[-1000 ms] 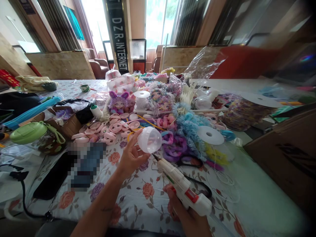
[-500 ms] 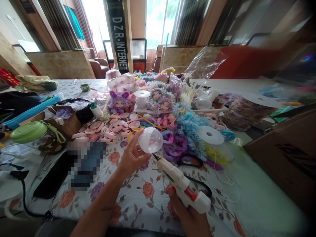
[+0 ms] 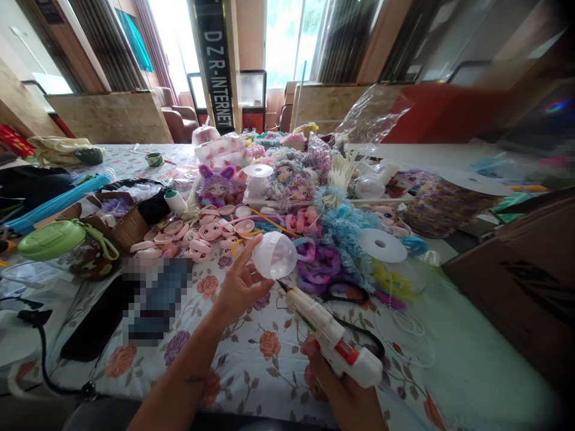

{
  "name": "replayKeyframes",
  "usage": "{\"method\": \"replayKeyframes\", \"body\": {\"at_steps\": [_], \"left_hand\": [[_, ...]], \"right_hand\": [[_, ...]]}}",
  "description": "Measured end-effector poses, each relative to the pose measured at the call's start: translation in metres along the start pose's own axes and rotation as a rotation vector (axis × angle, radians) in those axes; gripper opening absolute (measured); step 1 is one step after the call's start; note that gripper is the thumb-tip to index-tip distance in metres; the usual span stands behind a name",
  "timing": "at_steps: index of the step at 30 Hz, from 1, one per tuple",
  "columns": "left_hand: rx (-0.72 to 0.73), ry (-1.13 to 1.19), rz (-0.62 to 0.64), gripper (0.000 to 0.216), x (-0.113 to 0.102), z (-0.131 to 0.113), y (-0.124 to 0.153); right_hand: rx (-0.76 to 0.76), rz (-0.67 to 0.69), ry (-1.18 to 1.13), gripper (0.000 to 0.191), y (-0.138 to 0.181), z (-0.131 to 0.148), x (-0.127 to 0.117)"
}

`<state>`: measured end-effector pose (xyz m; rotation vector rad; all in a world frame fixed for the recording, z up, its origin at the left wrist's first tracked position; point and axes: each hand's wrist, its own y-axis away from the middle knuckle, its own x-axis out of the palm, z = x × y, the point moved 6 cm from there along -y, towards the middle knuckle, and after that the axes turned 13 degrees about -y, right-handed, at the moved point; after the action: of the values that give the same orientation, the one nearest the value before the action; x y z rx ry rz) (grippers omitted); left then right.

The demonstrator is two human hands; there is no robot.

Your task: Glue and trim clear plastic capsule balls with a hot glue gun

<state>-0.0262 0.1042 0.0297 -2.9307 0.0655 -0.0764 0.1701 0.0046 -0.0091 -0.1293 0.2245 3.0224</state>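
A clear plastic ball (image 3: pixel 281 254) with a whitish band is held up over the table by my left hand (image 3: pixel 240 284), its fingers and thumb closed on the ball's left side. My right hand (image 3: pixel 336 383) is wrapped round the handle of a white hot glue gun (image 3: pixel 326 329) with a red part near its rear. The gun's dark nozzle points up and left, at the underside of the ball; whether it touches cannot be made out. Black-handled scissors (image 3: pixel 345 292) lie partly behind the gun. Purple fuzzy yarn (image 3: pixel 318 269) lies just behind the ball.
Pink doll face parts (image 3: pixel 209 230) are heaped beyond my left hand. Finished dolls (image 3: pixel 215 185) stand farther back. Blue ruffled trim (image 3: pixel 344 230) and a white spool (image 3: pixel 384 245) lie to the right. A black phone (image 3: pixel 99 317), a green-lidded jar (image 3: pixel 58 242) and a cardboard box (image 3: pixel 516 281) flank the work.
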Motion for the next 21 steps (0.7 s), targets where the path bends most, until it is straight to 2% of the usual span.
{"method": "replayKeyframes", "body": {"at_steps": [9,21], "left_hand": [[0.0,0.005,0.012,0.095,-0.0006,0.0003,-0.0005],[-0.014,0.029,0.016,0.094,0.001,-0.0007,0.0011]], "right_hand": [[-0.002,-0.025,-0.044,0.055,0.0007,-0.0023,-0.0014],[-0.002,-0.043,0.01,0.056,0.0016,-0.0065,-0.0016]]}}
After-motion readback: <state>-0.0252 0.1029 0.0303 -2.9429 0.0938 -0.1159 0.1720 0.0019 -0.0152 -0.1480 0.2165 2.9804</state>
